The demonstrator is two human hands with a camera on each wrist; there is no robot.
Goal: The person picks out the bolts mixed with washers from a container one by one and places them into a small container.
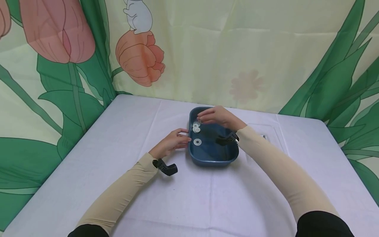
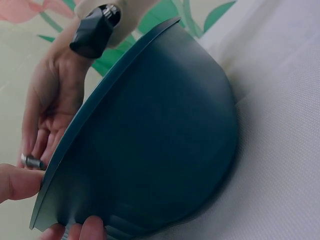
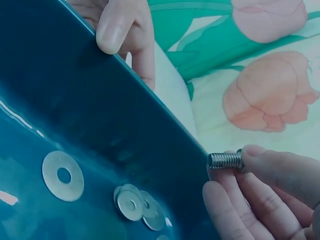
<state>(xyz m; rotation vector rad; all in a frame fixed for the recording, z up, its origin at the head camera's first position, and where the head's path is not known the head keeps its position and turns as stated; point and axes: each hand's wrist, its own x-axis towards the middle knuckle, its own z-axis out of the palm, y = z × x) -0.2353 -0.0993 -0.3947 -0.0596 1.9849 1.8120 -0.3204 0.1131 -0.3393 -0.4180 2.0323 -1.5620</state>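
Note:
A dark blue plastic tray stands in the middle of the table. My left hand grips its left rim, the thumb over the edge and the fingers on the outer wall. Over the tray's far left corner my right hand pinches a short threaded metal bolt between thumb and fingers; the same bolt shows just past the rim in the left wrist view. On the tray floor lie one single flat washer and a small overlapping cluster of washers.
A white cloth covers the table. A flower-printed curtain hangs close behind the table and along its left side. To the right of the tray lies a flat clear sheet or bag with a small metal piece on it.

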